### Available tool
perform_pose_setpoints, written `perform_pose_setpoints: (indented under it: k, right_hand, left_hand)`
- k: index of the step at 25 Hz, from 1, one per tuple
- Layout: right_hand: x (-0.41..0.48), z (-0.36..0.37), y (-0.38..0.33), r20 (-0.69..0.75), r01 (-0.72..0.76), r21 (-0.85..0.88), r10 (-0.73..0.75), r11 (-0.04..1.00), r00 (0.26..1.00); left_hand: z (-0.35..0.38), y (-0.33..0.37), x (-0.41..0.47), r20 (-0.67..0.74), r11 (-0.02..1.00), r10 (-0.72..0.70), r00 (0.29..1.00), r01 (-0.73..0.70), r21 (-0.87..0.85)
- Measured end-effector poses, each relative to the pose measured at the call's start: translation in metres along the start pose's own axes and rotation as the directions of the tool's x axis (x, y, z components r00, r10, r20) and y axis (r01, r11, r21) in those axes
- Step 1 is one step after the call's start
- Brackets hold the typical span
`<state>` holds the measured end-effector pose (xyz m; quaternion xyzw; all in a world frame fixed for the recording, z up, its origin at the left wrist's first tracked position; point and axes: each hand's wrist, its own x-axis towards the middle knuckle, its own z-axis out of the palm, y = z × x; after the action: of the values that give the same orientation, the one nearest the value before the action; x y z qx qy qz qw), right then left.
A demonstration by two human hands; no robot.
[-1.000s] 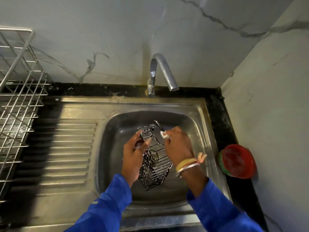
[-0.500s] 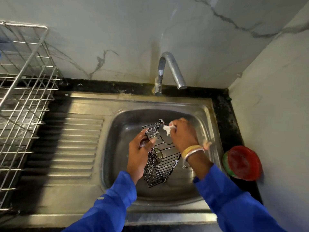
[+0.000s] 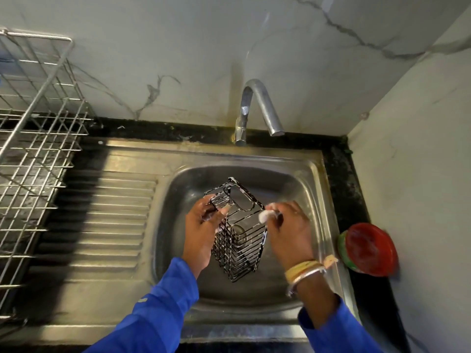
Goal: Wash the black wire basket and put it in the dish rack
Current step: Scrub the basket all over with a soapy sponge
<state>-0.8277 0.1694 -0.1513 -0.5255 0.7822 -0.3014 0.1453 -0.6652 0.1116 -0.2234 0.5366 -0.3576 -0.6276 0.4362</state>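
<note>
Currently we log washing as mid-scrub: our left hand (image 3: 201, 230) grips the soapy black wire basket (image 3: 230, 248) above the sink (image 3: 328, 200), right hand (image 3: 289, 233) pinches a sudsy white scrap (image 3: 265, 215) against it, rinse and dish rack (image 3: 38, 154) transfer not yet done.

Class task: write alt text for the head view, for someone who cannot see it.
Over a sink, the left hand holds a black wire basket; the right hand pinches a small white object at its rim. A dish rack stands left.
</note>
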Motion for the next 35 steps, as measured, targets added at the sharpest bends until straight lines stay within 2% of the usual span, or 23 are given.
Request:
perform_pose_setpoints:
  k: [1,3,4,6,8,9,12,14,16,17,20,22,23,25,26,27,28,29,30,31,33,34,35]
  right_hand:
    - [-0.005,0.011,-0.011,-0.009,0.058,0.028,-0.058,0.998,0.998]
    - [-0.028,0.028,-0.025,0.110,0.187,0.054,-0.192,0.981,0.975]
    - [-0.034,0.029,-0.024,0.138,0.195,0.073,-0.203,0.978,0.969]
    - [-0.020,0.025,-0.006,0.053,0.017,0.091,-0.022,0.996,0.998]
    - [-0.006,0.021,0.006,-0.073,-0.144,0.087,0.151,0.986,0.986]
    - [-0.005,0.024,0.005,-0.080,-0.124,0.072,0.130,0.990,0.988]
    - [-0.027,0.036,-0.012,0.040,0.058,0.065,-0.060,0.996,0.997]
    - [-0.025,0.029,-0.007,0.021,-0.006,0.103,0.004,0.995,1.000]
    - [-0.005,0.023,0.003,-0.110,-0.117,0.119,0.131,0.986,0.985]
    - [0.004,0.021,0.004,-0.160,-0.123,0.125,0.143,0.984,0.977]
    - [0.003,0.030,-0.005,-0.155,-0.015,0.046,0.023,0.999,0.988]
    - [-0.017,0.040,-0.004,-0.133,0.072,0.050,-0.064,0.996,0.989]
    - [-0.025,0.043,-0.002,-0.137,0.095,0.071,-0.085,0.993,0.987]
    - [-0.034,0.047,0.000,-0.147,0.115,0.106,-0.099,0.988,0.984]
    - [-0.035,0.047,-0.001,-0.144,0.111,0.120,-0.094,0.987,0.985]
    - [-0.034,0.046,-0.002,-0.136,0.099,0.140,-0.080,0.985,0.987]
    - [-0.032,0.045,-0.003,-0.121,0.078,0.173,-0.057,0.982,0.991]
    - [-0.030,0.043,-0.003,-0.106,0.052,0.217,-0.029,0.975,0.994]
    - [-0.029,0.041,-0.002,-0.094,0.027,0.264,-0.002,0.964,0.996]
    - [-0.029,0.040,0.001,-0.082,0.002,0.317,0.025,0.949,0.996]
    - [-0.027,0.037,0.005,-0.031,-0.076,0.446,0.101,0.892,0.994]
    - [-0.025,0.035,0.005,0.002,-0.128,0.495,0.146,0.860,0.989]
    - [-0.022,0.034,0.007,0.010,-0.161,0.499,0.180,0.851,0.984]
  left_hand:
    - [0.003,-0.001,-0.002,0.012,1.000,-0.003,1.000,0.003,0.016]
    - [0.008,-0.001,-0.007,0.023,1.000,0.001,1.000,-0.002,0.011]
    - [0.008,-0.001,-0.008,0.025,1.000,0.005,1.000,-0.006,0.012]
    - [0.011,0.000,-0.010,0.004,1.000,-0.003,1.000,0.002,0.030]
    - [0.015,0.002,-0.013,-0.021,0.999,-0.029,0.999,0.029,0.020]
    - [0.017,0.003,-0.015,-0.035,0.999,-0.041,0.999,0.042,0.013]
    - [0.019,0.003,-0.015,-0.075,0.997,-0.068,0.995,0.066,-0.031]
    - [0.016,0.007,-0.016,-0.086,0.993,-0.111,0.990,0.107,-0.047]
    - [0.012,0.009,-0.020,-0.079,0.989,-0.143,0.987,0.140,-0.038]
    - [0.011,0.009,-0.022,-0.075,0.988,-0.152,0.986,0.150,-0.033]
    - [0.008,0.007,-0.026,-0.102,0.991,-0.134,0.986,0.136,0.010]
    - [0.006,0.008,-0.026,-0.126,0.977,-0.041,0.991,0.066,0.202]
    - [0.004,0.009,-0.026,-0.108,0.923,0.046,0.993,-0.001,0.384]
    - [-0.003,0.014,-0.025,0.004,0.661,0.251,0.968,-0.174,0.730]
    - [-0.007,0.020,-0.022,0.090,0.536,0.359,0.929,-0.285,0.795]
    - [-0.010,0.027,-0.018,0.200,0.476,0.415,0.887,-0.399,0.784]
    - [-0.012,0.036,-0.011,0.338,0.455,0.409,0.848,-0.511,0.730]
    - [-0.015,0.045,-0.002,0.504,0.430,0.337,0.796,-0.606,0.670]
    - [-0.015,0.055,0.006,0.665,0.360,0.199,0.720,-0.685,0.634]
    - [-0.014,0.063,0.012,0.764,0.246,0.020,0.645,-0.744,0.622]
    - [-0.006,0.075,0.026,0.776,-0.047,-0.282,0.565,-0.815,0.577]
    - [-0.001,0.078,0.033,0.757,-0.169,-0.345,0.555,-0.830,0.531]
    - [0.006,0.081,0.037,0.752,-0.237,-0.370,0.546,-0.838,0.492]
